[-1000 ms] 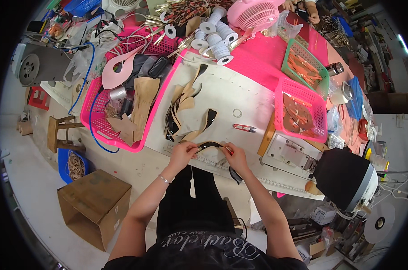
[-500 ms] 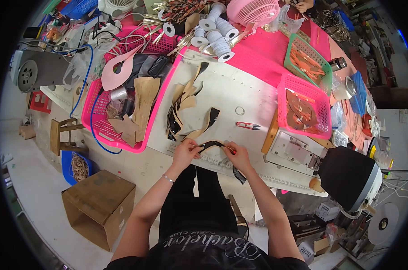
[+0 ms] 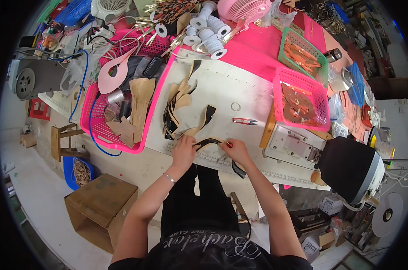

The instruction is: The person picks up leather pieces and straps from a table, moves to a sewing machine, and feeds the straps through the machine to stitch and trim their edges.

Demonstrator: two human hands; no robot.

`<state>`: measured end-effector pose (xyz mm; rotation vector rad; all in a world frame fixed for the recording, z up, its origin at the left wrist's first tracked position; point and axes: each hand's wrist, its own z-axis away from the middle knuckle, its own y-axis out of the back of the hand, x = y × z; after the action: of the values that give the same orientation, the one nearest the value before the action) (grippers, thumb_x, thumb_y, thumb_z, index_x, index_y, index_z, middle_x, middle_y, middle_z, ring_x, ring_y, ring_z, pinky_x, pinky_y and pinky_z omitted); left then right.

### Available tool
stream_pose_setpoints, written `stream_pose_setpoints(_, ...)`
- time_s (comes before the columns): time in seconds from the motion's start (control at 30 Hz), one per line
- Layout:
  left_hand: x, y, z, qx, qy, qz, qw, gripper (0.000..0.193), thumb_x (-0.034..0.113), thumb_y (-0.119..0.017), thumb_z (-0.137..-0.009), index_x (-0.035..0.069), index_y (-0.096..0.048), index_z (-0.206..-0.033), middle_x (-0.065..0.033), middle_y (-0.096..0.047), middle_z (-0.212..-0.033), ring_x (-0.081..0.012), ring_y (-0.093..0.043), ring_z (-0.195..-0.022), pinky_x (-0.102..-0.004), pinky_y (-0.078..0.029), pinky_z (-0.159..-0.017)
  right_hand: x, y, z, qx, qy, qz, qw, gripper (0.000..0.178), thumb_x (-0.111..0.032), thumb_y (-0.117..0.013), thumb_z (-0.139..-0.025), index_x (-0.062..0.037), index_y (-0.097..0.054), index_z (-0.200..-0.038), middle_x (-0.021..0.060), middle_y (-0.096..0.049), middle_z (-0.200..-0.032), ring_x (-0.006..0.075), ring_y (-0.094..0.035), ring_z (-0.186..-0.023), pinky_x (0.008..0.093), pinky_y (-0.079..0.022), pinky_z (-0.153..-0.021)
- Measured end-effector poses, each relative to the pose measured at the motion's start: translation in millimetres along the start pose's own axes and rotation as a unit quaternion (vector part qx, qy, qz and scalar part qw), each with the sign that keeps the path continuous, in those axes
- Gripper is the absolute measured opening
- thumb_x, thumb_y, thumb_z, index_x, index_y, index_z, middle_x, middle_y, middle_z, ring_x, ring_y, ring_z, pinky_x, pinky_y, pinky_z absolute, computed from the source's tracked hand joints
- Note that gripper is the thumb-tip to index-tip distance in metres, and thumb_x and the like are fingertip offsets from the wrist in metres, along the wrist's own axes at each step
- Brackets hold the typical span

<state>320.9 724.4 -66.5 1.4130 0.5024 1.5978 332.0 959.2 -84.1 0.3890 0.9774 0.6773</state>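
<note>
A narrow strip (image 3: 209,141), black on one face with tan edges, arches between my hands above the near edge of the white table. My left hand (image 3: 184,152) is closed on its left end. My right hand (image 3: 237,151) pinches it farther along, and a black tail (image 3: 238,170) hangs below that hand. Something small and red shows at the right fingertips; I cannot make out what it is. Just beyond my left hand lies a loose curved strip (image 3: 208,118), beside a pile of similar tan and black strips (image 3: 180,100). Red-handled thread snips (image 3: 244,121) lie farther right.
A pink basket (image 3: 144,130) with tan pieces and a black case stands left. On the right are a pink basket (image 3: 323,108), a green basket (image 3: 321,63) and a machine with a black cover (image 3: 348,164). White spools (image 3: 210,42) sit at the back; a cardboard box (image 3: 100,202) is lower left.
My left hand has turned, its back now covering more of the strip's end. The strip stays held between both hands. The whole view has shifted slightly.
</note>
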Motion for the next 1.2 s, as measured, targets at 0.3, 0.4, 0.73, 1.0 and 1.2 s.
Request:
stream_pose_setpoints(0.3,-2.1,-7.2,-2.9,-0.030,-0.372,-0.124,0.919,0.062,0.000,-0.051,-0.077,0.005,-0.039,-0.138,-0.0084,-0.039,-0.143,-0.0229,-0.036,-0.134,-0.0332,-0.042,-0.101,11.4,12.3,-8.8,-0.076,-0.001,-0.169,0.983,0.031,-0.030,-0.067,-0.081,0.0009,-0.065,-0.080,0.0081,-0.057,-0.060,0.0153,-0.056,-0.057,0.0321,-0.045,-0.057)
stream_pose_setpoints(0.4,0.6,-8.6,-0.9,-0.026,-0.365,-0.117,0.923,0.062,0.001,-0.050,-0.078,0.005,-0.038,-0.138,-0.0077,-0.038,-0.144,-0.0219,-0.034,-0.135,-0.0322,-0.041,-0.102,9.4,10.6,-4.5,-0.061,-0.015,-0.178,0.982,0.032,-0.031,-0.068,-0.081,0.0014,-0.065,-0.077,0.0083,-0.058,-0.059,0.0151,-0.057,-0.058,0.0316,-0.045,-0.056)
stream_pose_setpoints(0.73,5.7,-18.6,5.5,-0.031,-0.390,-0.210,0.896,0.058,0.006,-0.049,-0.080,-0.005,-0.037,-0.137,-0.0155,-0.038,-0.143,-0.0276,-0.032,-0.136,-0.0345,-0.032,-0.109,-30.4,30.8,7.5,-0.035,-0.076,0.097,0.992,0.040,-0.038,-0.070,-0.077,0.0008,-0.065,-0.072,0.0135,-0.062,-0.060,0.0241,-0.062,-0.057,0.0338,-0.048,-0.056)
stream_pose_setpoints(1.0,9.2,-25.2,8.1,-0.046,-0.373,-0.189,0.907,0.059,0.004,-0.046,-0.081,-0.009,-0.034,-0.137,-0.0184,-0.036,-0.144,-0.0285,-0.029,-0.137,-0.0361,-0.029,-0.111,46.7,59.5,19.4,-0.130,-0.052,-0.129,0.982,0.041,-0.039,-0.075,-0.074,0.0002,-0.065,-0.071,0.0070,-0.060,-0.061,0.0159,-0.061,-0.062,0.0325,-0.047,-0.059)
stream_pose_setpoints(1.2,12.3,-25.0,7.9,-0.060,-0.374,-0.197,0.904,0.058,0.003,-0.045,-0.082,-0.010,-0.032,-0.137,-0.0211,-0.035,-0.144,-0.0315,-0.029,-0.137,-0.0369,-0.027,-0.112,63.7,41.9,27.5,-0.007,-0.060,-0.097,0.993,0.041,-0.039,-0.076,-0.072,0.0003,-0.066,-0.071,0.0088,-0.062,-0.063,0.0164,-0.060,-0.062,0.0323,-0.047,-0.061)
